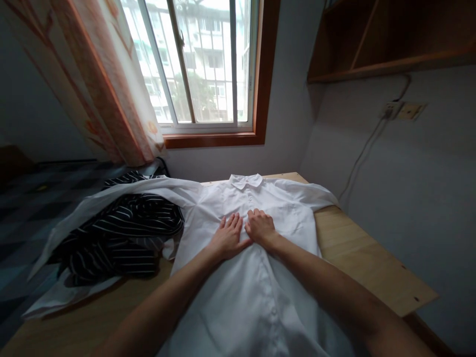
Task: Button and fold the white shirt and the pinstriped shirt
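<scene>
Left hand (228, 238) flat, palm down; right hand (261, 227) just beside it, fingers curled, cannot tell if pinching fabric. Both on white, long-sleeved, button-front cloth shirt (223, 297), spread directly beneath on pale wooden table (357, 253). Shirt's long axis runs away from body, pointed white collar (246, 182) at far end toward wood-framed glass window (211, 74); right hand nearer button line (273, 311). Black, white-striped fabric bundle (145, 215) to left, white sleeve (171, 187) lying across it.

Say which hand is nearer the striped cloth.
Left. The left hand lies on the shirt, to the right of the striped cloth; the right hand is farther right.
</scene>
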`<action>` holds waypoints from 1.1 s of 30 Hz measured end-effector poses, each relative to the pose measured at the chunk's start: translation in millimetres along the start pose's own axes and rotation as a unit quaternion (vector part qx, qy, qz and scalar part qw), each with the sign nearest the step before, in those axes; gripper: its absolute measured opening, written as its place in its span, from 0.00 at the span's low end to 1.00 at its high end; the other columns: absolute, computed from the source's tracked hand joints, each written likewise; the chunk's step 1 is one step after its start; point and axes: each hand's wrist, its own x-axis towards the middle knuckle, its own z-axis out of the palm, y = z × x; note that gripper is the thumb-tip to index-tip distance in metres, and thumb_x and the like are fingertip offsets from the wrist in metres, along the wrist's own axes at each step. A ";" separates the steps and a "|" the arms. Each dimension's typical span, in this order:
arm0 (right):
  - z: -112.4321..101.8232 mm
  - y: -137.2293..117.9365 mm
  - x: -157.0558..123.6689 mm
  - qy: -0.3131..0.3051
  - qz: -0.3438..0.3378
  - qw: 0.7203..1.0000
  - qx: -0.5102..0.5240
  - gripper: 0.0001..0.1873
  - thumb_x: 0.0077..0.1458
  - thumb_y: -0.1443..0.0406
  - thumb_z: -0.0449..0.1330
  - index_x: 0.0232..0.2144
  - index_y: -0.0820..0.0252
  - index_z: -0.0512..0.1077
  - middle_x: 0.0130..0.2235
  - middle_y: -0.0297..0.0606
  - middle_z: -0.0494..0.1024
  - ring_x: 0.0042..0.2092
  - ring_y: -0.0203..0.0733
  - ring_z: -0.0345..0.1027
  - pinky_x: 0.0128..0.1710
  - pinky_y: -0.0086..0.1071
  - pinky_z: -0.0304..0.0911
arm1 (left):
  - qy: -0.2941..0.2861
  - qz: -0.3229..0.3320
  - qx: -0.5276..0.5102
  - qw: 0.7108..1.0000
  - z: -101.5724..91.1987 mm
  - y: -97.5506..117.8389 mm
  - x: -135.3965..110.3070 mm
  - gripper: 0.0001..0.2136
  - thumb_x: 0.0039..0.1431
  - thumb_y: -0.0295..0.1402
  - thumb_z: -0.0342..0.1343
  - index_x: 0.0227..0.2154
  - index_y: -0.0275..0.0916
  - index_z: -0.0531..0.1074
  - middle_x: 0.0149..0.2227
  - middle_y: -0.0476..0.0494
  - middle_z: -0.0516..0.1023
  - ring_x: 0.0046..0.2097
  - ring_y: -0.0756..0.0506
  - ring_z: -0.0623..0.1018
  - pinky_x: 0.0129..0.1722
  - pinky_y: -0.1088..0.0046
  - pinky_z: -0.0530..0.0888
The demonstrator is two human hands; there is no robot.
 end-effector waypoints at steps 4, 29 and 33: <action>-0.3 1.8 -1.1 -0.022 0.029 0.999 -0.016 0.11 0.56 0.71 0.55 0.43 0.64 0.70 0.42 0.49 0.77 0.45 0.47 0.72 0.39 0.33 0.64 | -0.008 0.003 -0.007 1.000 -1.6 0.2 0.0 0.42 0.59 0.58 0.42 0.65 0.29 0.52 0.68 0.28 0.49 0.69 0.34 0.49 0.65 0.53 0.45; 36.4 67.7 2.1 0.100 0.138 0.895 0.412 0.04 0.43 0.66 0.62 0.23 0.61 0.77 0.40 0.40 0.78 0.31 0.36 0.71 0.38 0.30 0.67 | 0.072 -0.198 -0.138 0.968 -14.2 47.2 46.5 0.09 0.57 0.36 0.55 0.33 0.40 0.78 0.41 0.40 0.78 0.47 0.39 0.72 0.47 0.64 0.64; 36.8 63.0 -1.7 0.103 0.128 0.901 0.402 0.05 0.45 0.67 0.62 0.26 0.61 0.78 0.41 0.41 0.77 0.32 0.36 0.71 0.40 0.31 0.67 | 0.058 -0.193 -0.150 0.968 -16.2 46.6 46.4 0.08 0.58 0.34 0.55 0.32 0.40 0.79 0.41 0.41 0.79 0.48 0.40 0.72 0.47 0.65 0.64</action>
